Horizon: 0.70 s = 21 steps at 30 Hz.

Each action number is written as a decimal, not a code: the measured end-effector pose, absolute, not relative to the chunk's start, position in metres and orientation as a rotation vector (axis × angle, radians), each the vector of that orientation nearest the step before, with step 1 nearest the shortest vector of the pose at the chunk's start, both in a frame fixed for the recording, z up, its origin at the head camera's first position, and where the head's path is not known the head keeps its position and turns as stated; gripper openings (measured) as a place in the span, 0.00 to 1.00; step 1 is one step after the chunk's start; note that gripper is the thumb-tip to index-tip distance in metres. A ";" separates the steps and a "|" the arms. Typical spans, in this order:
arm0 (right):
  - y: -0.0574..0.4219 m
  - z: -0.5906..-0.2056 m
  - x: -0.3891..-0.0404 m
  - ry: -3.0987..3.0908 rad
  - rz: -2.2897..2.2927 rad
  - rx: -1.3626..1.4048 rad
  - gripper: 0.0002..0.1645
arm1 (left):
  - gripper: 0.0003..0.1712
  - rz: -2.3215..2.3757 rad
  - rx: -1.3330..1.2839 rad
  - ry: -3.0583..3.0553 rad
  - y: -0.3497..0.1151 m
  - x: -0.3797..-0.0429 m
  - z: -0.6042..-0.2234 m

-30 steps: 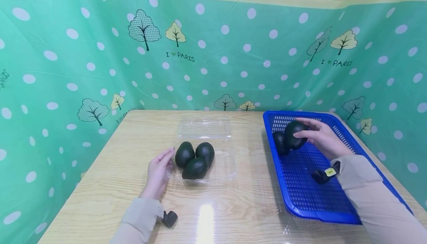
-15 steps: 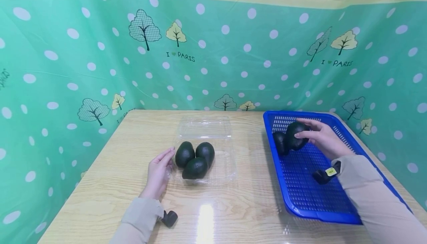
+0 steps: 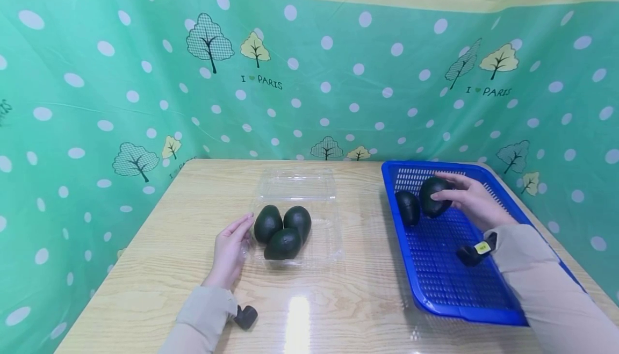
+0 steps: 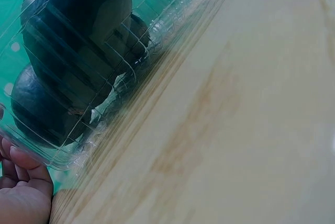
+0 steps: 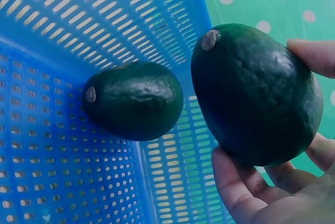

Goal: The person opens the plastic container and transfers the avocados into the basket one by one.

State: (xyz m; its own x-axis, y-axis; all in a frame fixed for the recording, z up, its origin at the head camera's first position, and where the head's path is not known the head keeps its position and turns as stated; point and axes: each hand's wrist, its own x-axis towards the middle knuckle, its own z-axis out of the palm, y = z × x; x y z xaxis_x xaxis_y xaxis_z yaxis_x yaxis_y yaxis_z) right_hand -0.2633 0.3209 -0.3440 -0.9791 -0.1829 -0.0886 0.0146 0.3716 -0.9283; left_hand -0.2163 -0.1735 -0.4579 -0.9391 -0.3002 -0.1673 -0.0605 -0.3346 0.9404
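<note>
In the head view my right hand [image 3: 476, 202] grips a dark green avocado [image 3: 434, 197] over the blue basket, thumb on one side and fingers on the other. A second avocado [image 5: 133, 101] lies against the basket's wall, apart from the held one. At the left my left hand [image 3: 229, 249] pinches the near-left rim of a clear plastic clamshell box [image 3: 325, 238]. Three avocados [image 3: 283, 244] sit together in its left part. Through the box's ribbed side the left wrist view shows these avocados [image 4: 73, 41], beside my curled fingers [image 4: 29, 161].
The blue plastic basket [image 3: 411, 268] with slotted walls stands at the table's right. Behind the box's tray its clear lid [image 3: 297, 185] is raised open. The wooden table [image 3: 353, 295] ends at a green dotted cloth [image 3: 324, 74].
My right hand has shifted slightly right with its avocado, so a gap shows between it and the other avocado in the basket. The left hand and clamshell box have stayed put.
</note>
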 end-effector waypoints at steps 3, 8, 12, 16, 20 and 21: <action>0.322 -0.344 -0.264 2.453 -1.658 -0.140 0.45 | 0.13 -2.407 0.474 -1.712 -0.174 -0.216 -0.458; 0.323 -0.346 -0.265 2.464 -1.640 -0.124 0.46 | 0.11 -2.407 0.472 -1.711 -0.174 -0.216 -0.458; 0.325 -0.348 -0.265 2.475 -1.611 -0.113 0.46 | 0.10 -2.406 0.474 -1.714 -0.174 -0.216 -0.457; 0.325 -0.349 -0.266 2.481 -1.584 -0.091 0.47 | 0.09 -2.402 0.479 -1.723 -0.174 -0.216 -0.457; 0.325 -0.351 -0.266 2.497 -1.539 -0.070 0.49 | 0.08 -2.403 0.478 -1.724 -0.174 -0.216 -0.457; 0.325 -0.351 -0.266 2.504 -1.526 -0.065 0.49 | 0.08 -2.404 0.477 -1.722 -0.174 -0.216 -0.457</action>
State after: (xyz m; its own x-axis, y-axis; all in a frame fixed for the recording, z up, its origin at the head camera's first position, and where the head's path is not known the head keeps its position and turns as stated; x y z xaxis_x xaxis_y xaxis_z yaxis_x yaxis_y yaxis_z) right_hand -0.2663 0.3250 -0.3511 -0.9773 -0.1455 -0.1540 0.0702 0.4635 -0.8833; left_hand -0.2158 -0.1739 -0.4569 -0.9388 -0.2993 -0.1703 -0.0649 -0.3316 0.9412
